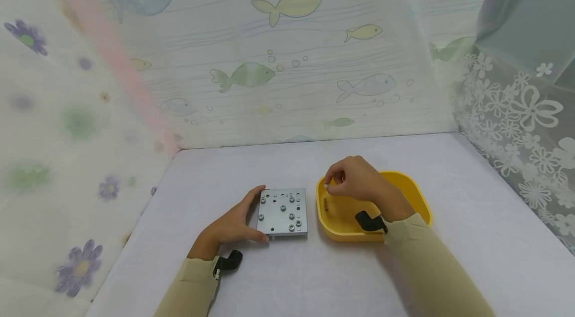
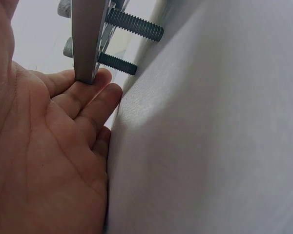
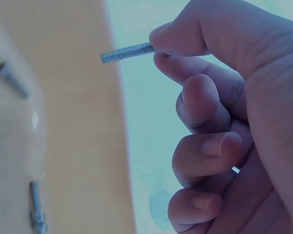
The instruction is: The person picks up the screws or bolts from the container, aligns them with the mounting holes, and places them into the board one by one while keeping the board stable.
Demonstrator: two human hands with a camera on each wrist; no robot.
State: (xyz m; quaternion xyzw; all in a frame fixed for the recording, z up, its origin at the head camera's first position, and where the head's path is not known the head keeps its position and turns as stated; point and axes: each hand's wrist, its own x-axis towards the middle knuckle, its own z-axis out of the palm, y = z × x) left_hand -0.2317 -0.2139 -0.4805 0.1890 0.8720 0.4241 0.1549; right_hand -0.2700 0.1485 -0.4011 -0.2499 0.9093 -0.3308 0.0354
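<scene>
At the middle of the table lies a silver metal plate (image 1: 272,219) with several socket-head screws standing in its holes. My left hand (image 1: 233,222) holds it along the left side, thumb by the near corner and fingers by the far one. In the left wrist view, threaded screw ends (image 2: 136,25) stick out below the plate, and fingertips (image 2: 110,92) rest under its edge. Over the yellow tray (image 1: 343,217), my right hand (image 1: 359,181) pinches a screw (image 3: 129,52) between thumb and index finger. Its thread points outward; the head is hidden by the fingers.
Inside the tray, a screw (image 1: 326,204) lies near the left wall; the right wrist view shows two loose screws, one of them a socket-head screw (image 3: 12,80). A white cloth (image 1: 251,289) covers the table. Patterned curtains (image 1: 287,102) close off the back and sides.
</scene>
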